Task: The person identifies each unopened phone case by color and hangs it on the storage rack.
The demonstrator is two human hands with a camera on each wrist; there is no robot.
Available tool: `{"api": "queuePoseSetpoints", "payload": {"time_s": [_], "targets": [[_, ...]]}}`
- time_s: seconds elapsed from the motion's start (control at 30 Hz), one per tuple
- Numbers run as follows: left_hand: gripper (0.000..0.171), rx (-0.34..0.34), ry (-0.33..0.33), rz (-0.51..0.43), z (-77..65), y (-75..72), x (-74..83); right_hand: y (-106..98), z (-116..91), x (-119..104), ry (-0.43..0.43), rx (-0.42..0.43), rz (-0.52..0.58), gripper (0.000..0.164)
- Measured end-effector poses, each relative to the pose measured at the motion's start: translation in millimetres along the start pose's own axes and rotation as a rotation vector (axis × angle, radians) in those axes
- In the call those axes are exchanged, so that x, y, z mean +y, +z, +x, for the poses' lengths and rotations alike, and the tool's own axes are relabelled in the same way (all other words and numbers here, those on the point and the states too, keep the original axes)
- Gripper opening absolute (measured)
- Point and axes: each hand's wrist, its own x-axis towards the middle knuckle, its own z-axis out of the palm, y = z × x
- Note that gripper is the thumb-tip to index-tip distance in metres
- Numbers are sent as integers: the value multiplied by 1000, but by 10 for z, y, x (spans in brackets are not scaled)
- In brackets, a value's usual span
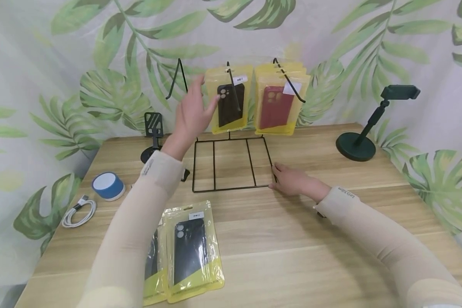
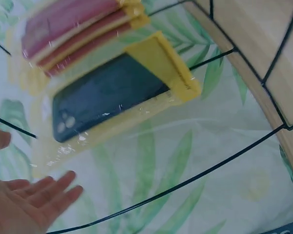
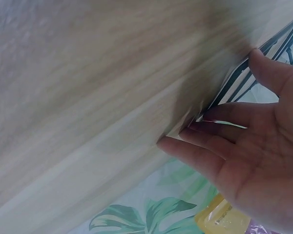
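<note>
A black wire display rack [image 1: 231, 188] stands on the table, with packaged phone cases on its hooks. My left hand [image 1: 194, 109] is raised beside the dark phone case packet [image 1: 231, 107] on the middle hook. In the left wrist view, its fingers are extended near the top end of that packet [image 2: 107, 97], gripping nothing. Red phone case packets [image 1: 275, 107] hang on the right hook. Low at the base's front right corner, my right hand [image 1: 296, 179] holds the wire between thumb and fingers. The right wrist view shows the fingertips [image 3: 166, 141] against the tabletop.
Two packaged dark phone cases [image 1: 190, 252] lie at the front, partly behind my left sleeve. At left are a blue-and-white round device [image 1: 108, 186], a coiled white cable [image 1: 78, 212] and a small black stand [image 1: 154, 128]. A dark green phone holder [image 1: 356, 146] stands at right.
</note>
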Motion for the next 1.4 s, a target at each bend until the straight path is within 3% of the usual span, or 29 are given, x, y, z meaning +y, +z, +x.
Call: {"api": "queuePoseSetpoints", "payload": {"time_s": [0.17,0.27,0.37,0.47,0.57,0.67,0.8,1.03,1.3,1.4], "targets": [[70,-46,81,58,-501,8,-87,-9,6,7,1,-1,1,76],[66,-119,120,118,-809,-4,-153,-3,6,11,-5,4,2,76],[60,-267,114,233,-1078,-7,-270,3,7,15,-11,6,6,76],[56,-470,64,333,-1292,-14,-444,5,2,18,-15,11,8,76],[53,-658,-2,377,-1469,-34,-630,6,-3,22,-17,18,7,76],[47,-755,-15,375,-1605,-43,-769,11,-3,22,-21,19,2,76],[39,-776,1,372,-1722,-48,-858,22,-3,17,-21,16,2,75],[30,-784,-35,328,-1775,-45,-857,17,-18,18,-20,37,10,75],[9,-719,10,332,-1829,-27,-848,18,-17,16,-21,34,3,75],[12,-701,22,326,-1835,-15,-863,17,-21,15,-21,33,2,75]]}}
